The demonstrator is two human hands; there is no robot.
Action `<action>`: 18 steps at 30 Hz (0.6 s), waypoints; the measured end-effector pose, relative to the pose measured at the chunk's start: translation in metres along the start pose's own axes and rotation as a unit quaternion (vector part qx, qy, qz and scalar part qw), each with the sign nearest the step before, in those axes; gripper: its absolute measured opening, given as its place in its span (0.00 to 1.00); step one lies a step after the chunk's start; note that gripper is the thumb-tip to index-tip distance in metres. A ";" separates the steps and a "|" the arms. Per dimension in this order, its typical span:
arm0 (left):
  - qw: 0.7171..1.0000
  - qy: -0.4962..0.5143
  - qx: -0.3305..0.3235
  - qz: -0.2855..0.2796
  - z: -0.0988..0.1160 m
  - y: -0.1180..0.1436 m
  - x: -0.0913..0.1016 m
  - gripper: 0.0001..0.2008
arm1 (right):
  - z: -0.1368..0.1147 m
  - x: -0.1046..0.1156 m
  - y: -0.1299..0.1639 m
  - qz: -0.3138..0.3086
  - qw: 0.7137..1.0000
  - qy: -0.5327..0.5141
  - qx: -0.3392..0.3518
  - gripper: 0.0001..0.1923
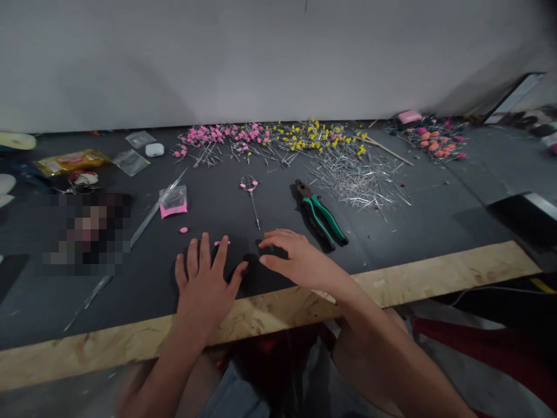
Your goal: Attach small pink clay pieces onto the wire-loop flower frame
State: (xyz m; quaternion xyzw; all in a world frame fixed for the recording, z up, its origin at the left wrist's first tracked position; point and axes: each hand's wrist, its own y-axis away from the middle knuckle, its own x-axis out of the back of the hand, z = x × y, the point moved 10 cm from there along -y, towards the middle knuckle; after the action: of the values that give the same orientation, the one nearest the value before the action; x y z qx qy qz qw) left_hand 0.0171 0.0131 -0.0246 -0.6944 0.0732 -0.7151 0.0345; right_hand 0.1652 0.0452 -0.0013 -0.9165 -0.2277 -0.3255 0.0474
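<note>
The left hand (202,289) had its grip spread, probably pressing a pink piece (216,243). The right hand (302,259) hung loosely unclenched, pliers (329,217) handily near.

Racket-shaped piece (253,207): shiny metal; plastic-handled pliers (322,212); tabletop (418,229) matt; edge board (435,280) wooden.

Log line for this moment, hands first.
left hand: open, spread, at pink strip | right hand: open, holding nothing visible | metal stick: lying ahead, pink bits at its head | pliers: untouched
</note>
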 end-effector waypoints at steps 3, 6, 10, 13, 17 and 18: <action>1.000 -0.006 0.001 0.000 0.000 0.000 0.000 0.30 | 0.000 0.001 0.000 0.002 1.000 -0.002 -0.002 0.14; 1.000 -0.006 0.006 0.004 0.000 0.000 0.001 0.30 | 0.000 0.001 0.001 -0.001 1.000 -0.002 -0.006 0.14; 1.000 -0.007 0.003 0.002 0.000 0.000 0.001 0.28 | 0.000 -0.001 0.001 -0.007 1.000 0.001 -0.015 0.15; 1.000 -0.005 -0.004 0.002 0.001 0.000 0.002 0.27 | 0.000 0.000 0.001 -0.005 1.000 0.001 -0.012 0.14; 1.000 -0.002 -0.013 0.008 0.004 0.000 0.004 0.25 | 0.000 0.001 0.001 0.000 1.000 -0.001 -0.003 0.14; 1.000 -0.002 -0.014 0.009 0.004 0.000 0.004 0.25 | 0.000 0.001 0.001 0.001 1.000 -0.004 -0.003 0.14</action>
State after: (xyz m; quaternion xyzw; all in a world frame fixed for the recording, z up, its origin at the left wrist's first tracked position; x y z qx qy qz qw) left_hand 0.0210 0.0121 -0.0204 -0.6954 0.0894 -0.7123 0.0319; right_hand 0.1663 0.0447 -0.0011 -0.9180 -0.2262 -0.3228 0.0443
